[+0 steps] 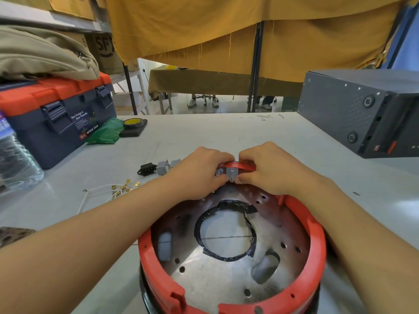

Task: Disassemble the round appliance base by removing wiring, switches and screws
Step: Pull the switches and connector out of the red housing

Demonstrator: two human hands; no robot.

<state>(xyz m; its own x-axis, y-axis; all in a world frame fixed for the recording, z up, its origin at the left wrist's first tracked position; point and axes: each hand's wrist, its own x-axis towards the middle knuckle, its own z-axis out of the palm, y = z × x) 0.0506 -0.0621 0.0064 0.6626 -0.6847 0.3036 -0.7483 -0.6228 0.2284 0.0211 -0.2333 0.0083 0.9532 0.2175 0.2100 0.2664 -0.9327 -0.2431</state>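
Two bare hands meet at the far rim of a round appliance base, which sits on a pale grey worktable at the near edge, directly below the camera. Largest on the table is a black computer case at the far right, followed by a navy toolbox with an orange lid at the far left, a folded khaki cloth heaped on top of it. The base shows a red plastic ring around a perforated metal plate, whose central opening is edged with black tape. A clear water bottle stands at the left edge, and a green plastic bag lies beside the toolbox, next to a roll of yellow tape. The left hand and right hand, fingers curled, pinch a small grey switch seated in the red rim, thumbs pressing its inner face. To the left of the hands lie two grey switches, already out, and a black power socket. Nearer still, white wires with brass terminals trail loose across the tabletop.
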